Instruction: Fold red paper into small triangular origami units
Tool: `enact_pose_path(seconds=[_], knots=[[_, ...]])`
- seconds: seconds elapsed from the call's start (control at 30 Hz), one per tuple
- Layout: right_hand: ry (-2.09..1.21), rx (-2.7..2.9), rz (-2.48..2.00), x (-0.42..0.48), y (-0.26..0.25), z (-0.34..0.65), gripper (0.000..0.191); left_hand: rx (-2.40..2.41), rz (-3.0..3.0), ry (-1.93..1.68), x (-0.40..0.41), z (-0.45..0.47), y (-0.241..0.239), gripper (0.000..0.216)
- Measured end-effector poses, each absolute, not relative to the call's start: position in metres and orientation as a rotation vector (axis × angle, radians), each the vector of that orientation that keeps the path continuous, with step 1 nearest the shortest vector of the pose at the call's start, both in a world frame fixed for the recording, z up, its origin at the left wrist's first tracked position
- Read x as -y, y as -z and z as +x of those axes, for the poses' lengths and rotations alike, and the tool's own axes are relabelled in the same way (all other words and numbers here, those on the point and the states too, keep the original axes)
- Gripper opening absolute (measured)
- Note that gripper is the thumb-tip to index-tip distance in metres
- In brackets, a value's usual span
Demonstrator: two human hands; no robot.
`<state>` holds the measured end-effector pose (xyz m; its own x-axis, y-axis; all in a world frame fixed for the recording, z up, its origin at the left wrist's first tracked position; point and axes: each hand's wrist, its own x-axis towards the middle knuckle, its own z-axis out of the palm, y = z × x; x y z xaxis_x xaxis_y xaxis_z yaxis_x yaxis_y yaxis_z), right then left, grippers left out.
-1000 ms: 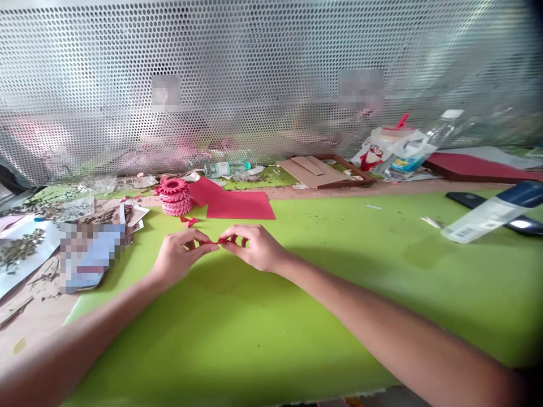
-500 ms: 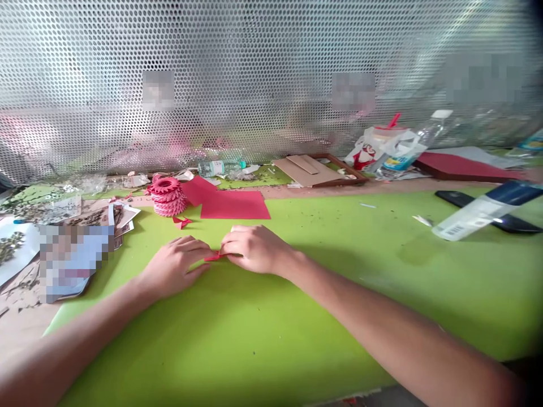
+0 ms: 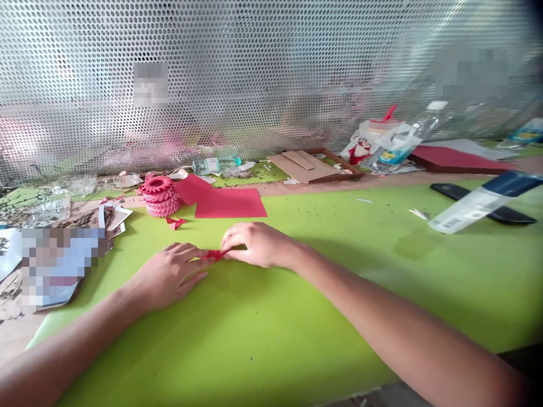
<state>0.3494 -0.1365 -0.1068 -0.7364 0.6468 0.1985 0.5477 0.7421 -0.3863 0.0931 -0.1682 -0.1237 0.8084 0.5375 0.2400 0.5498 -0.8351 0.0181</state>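
Observation:
Between my fingertips, on the green tabletop (image 3: 203, 339), lies a small folded strip of red paper (image 3: 215, 255). My left hand (image 3: 172, 272) presses the strip's left end with its fingertips, thumb a little apart. My right hand (image 3: 257, 244) pinches the right end between thumb and fingers, which partly hide it. Just beyond my hands are small folded red paper pieces (image 3: 175, 223). Behind these stands a round stack of interlocked red folded paper (image 3: 160, 196), with flat red sheets (image 3: 233, 203) beside it.
A phone (image 3: 68, 288), partly pixelated, and paper scraps lie left. Along the back are a small bottle (image 3: 206, 165), a framed board (image 3: 303, 168), a plastic bag (image 3: 365, 141) and a tilted water bottle (image 3: 407, 141). A clear blue-capped container (image 3: 464, 209) rests over a black object (image 3: 504, 213) at right.
More of the red strip shows between my hands, and my right fingers have shifted at its right end. The whole view has moved slightly.

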Motion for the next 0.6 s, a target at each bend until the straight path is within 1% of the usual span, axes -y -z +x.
enact_pose_path(seconds=[0.13,0.23,0.6], knots=[[-0.642,2.449,-1.047,0.132,0.114,0.346,0.016,0.861,-2.931,0.361,0.168,0.093,0.123,0.034],[-0.738,2.367,-1.12,0.129,0.118,0.344,0.016,0.838,-2.933,0.378,0.167,0.093,0.124,0.034],[-0.713,2.271,-1.26,0.13,0.122,0.334,0.017,0.868,-2.959,0.332,0.168,0.095,0.12,0.037]])
